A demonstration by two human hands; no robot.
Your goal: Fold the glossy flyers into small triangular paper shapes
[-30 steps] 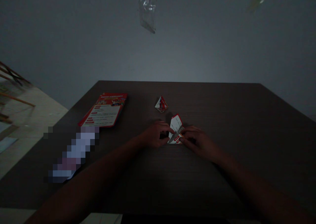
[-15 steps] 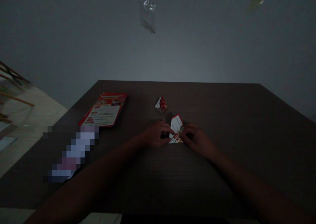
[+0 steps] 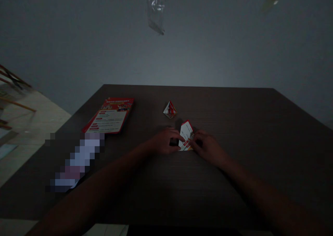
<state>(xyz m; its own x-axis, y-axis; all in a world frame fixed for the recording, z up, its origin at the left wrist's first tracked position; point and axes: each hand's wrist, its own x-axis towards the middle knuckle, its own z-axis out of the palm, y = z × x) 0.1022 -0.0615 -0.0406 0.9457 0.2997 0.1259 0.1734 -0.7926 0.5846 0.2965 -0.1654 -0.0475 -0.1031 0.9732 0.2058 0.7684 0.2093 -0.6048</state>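
Note:
A small sheet of printed paper [image 3: 185,129], white with red edging and partly folded, lies on the table between my hands. My left hand [image 3: 165,141] is at its left side, with curved index finger and thumb pressing the paper near the fold. From the right, my right hand [image 3: 206,145] pinches the paper's right edge with thumb and fingers and covers that part of it. Just beyond sits a small folded paper shape [image 3: 170,110], red and white with pointed corners.
On the left of the dark wooden table [image 3: 221,107] lies a stack of red-and-white printed leaflets [image 3: 110,118]. A blurred-out bright object [image 3: 80,163] is nearer, beside my left forearm. A clear plastic pouch [image 3: 156,10] hangs on the wall behind.
Both hands stay almost where they were on the paper. Only a slight shift of the fingers and the lower folded part shows.

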